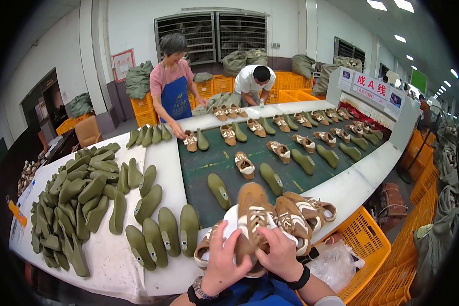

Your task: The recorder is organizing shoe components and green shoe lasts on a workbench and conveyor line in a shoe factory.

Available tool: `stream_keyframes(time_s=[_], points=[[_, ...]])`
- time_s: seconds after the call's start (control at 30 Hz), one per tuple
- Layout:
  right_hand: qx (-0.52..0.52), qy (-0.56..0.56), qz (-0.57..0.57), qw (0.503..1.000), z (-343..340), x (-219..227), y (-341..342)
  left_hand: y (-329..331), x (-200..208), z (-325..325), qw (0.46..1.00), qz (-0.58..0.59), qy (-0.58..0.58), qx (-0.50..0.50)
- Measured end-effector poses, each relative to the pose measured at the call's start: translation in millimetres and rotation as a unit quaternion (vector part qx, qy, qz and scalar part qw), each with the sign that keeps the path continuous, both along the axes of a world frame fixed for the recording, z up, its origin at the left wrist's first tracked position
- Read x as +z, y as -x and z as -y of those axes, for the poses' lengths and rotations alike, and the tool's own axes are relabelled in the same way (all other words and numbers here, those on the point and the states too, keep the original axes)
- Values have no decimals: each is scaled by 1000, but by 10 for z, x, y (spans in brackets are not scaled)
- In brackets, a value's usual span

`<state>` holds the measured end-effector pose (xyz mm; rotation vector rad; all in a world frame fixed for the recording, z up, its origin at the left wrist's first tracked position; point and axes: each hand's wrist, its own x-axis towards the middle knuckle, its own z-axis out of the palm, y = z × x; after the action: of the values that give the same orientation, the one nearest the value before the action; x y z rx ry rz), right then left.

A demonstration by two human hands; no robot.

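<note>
A brown sneaker with white laces points away from me, its toe slightly blurred. My left hand grips its left side near the heel, and my right hand closes on the opposite side by the laces and collar. Just right of it, more brown-and-white sneakers lie close together at the table's edge. Part of another sneaker shows left of my left hand. Several green shoe lasts stand in a row further left. A white patch behind the held shoe is partly hidden.
A green conveyor belt carries sneakers and lasts. Loose lasts are heaped on the white table at left. An orange crate with plastic bags is at my right. Two people stand across the belt, one touching a sneaker.
</note>
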<state>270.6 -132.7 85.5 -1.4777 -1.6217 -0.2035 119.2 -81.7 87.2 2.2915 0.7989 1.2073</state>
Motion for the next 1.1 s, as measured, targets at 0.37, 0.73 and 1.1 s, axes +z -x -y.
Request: stream_keyframes(time_s=[0.37, 0.73, 1.1], points=[[63, -80, -44, 994, -182, -115, -5, -34, 110, -115, 995, -68, -70, 1], [49, -37, -57, 996, -96, -86, 74, -33, -44, -148, 992, 48, -98, 57], [243, 105, -51, 963, -72, -66, -101, 7, -269, -340, 980, 179, 85, 1]])
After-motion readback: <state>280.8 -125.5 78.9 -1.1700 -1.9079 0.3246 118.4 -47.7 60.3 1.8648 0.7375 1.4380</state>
